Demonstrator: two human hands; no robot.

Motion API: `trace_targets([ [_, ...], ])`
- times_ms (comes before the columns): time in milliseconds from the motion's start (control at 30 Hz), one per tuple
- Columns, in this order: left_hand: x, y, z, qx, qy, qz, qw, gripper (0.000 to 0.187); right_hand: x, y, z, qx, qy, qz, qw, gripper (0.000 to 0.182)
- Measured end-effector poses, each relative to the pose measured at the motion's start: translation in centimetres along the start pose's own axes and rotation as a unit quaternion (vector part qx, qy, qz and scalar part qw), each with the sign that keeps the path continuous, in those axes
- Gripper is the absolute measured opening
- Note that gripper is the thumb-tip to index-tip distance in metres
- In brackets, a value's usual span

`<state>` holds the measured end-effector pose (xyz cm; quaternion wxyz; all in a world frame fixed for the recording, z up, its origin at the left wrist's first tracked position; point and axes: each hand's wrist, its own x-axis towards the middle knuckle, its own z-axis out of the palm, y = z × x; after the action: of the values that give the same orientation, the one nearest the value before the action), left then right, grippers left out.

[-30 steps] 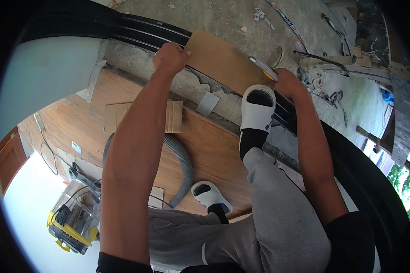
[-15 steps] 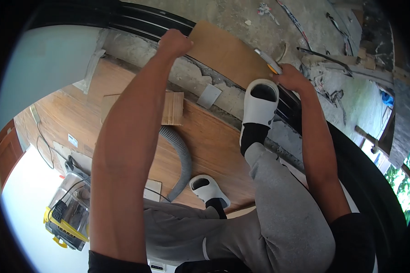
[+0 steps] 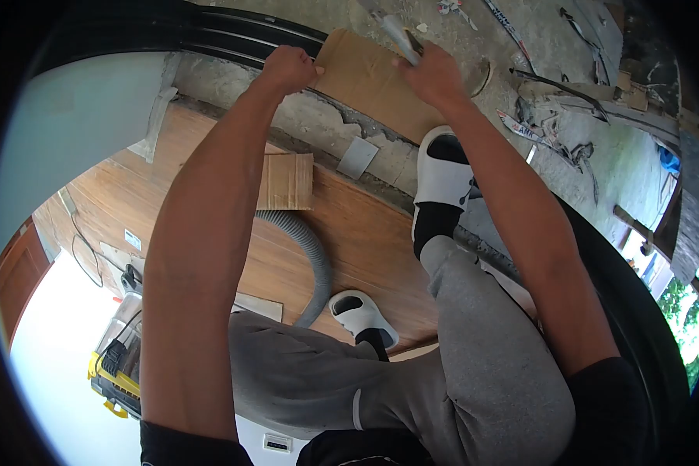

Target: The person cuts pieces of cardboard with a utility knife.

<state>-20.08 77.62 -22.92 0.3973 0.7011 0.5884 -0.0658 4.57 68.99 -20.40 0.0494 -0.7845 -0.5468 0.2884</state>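
A brown cardboard sheet lies across the black window or door track, its right end beside the white slipper on my foot. My left hand is closed on the sheet's left edge. Over the far edge of the sheet, my right hand is wrapped round a grey utility knife, which points up and away. Whether the blade touches anything cannot be made out.
A smaller cardboard piece and a grey hose lie on the wooden floor. A yellow and black vacuum stands at lower left. Past the black track, debris and a dark rod lie on rough concrete.
My right hand has moved up and left with the knife, from the sheet's right end to its far edge. My left hand has shifted slightly left.
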Motion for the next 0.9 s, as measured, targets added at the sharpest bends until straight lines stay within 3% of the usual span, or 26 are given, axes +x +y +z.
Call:
trace_targets([
  [200, 0.9, -0.3, -0.1, -0.038, -0.029, -0.009, 0.999, 0.026, 1.9, -0.6, 1.1, -0.004, -0.034, 0.002, 0.999, 0.052],
  [367, 1.2, -0.1, 0.1, -0.019, -0.039, -0.024, 0.999, 0.026, 1.9, -0.2, 0.8, -0.029, -0.086, -0.045, 0.995, 0.064],
  [433, 1.5, -0.9, 0.6, 0.067, -0.006, 0.075, 0.995, 0.025, 1.7, 0.1, 1.1, -0.032, -0.07, -0.043, 0.996, 0.066],
  [500, 0.5, -0.5, 0.8, 0.032, 0.016, 0.04, 0.999, 0.025, 1.3, -0.4, 1.0, -0.032, -0.056, -0.036, 0.997, 0.069],
  [567, -0.2, -0.3, 0.8, -0.007, 0.036, 0.012, 0.999, 0.025, 1.3, -0.7, 0.0, -0.068, -0.121, -0.046, 0.989, 0.071],
  [667, 0.2, -0.2, 0.7, -0.03, 0.023, -0.005, 0.999, 0.026, 1.1, -0.5, 0.4, -0.084, -0.08, -0.061, 0.991, 0.071],
  [767, 0.2, -0.5, 1.1, -0.032, 0.032, -0.001, 0.999, 0.029, 1.2, -0.2, 0.6, -0.042, -0.087, -0.042, 0.994, 0.068],
  [867, -0.1, 1.4, 2.0, 0.037, 0.041, -0.052, 0.997, 0.032, 1.4, -0.5, 0.3, -0.048, -0.095, -0.042, 0.993, 0.066],
  [900, -1.9, 3.3, 2.6, 0.127, 0.161, -0.087, 0.975, 0.032, 1.5, -0.7, 0.0, -0.049, -0.091, -0.049, 0.993, 0.066],
])
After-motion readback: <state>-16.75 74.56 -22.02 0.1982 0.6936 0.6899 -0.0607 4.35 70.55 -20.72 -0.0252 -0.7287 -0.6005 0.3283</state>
